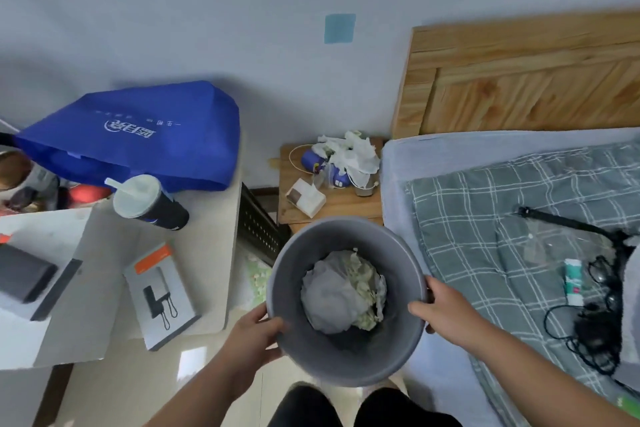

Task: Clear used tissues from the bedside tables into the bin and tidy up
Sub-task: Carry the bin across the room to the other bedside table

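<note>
I hold a round grey bin (313, 354) in front of me with both hands. My left hand (254, 333) grips its left rim, thumb over the edge. My right hand (441, 308) grips its right rim the same way. Inside the bin lie crumpled tissues and a grey bag (337, 291). Just beyond the bin stands a small wooden bedside table (346, 208). On it sits a heap of used white tissues (353, 152), over blue packets, with a white tissue box (306, 198) near its front left.
A bed with a plaid cover (485, 218) lies to the right, carrying cables, glasses and a small tube. A white desk (207, 236) on the left holds a blue bag (145, 135), a lidded cup (149, 199) and a boxed power bank (161, 295).
</note>
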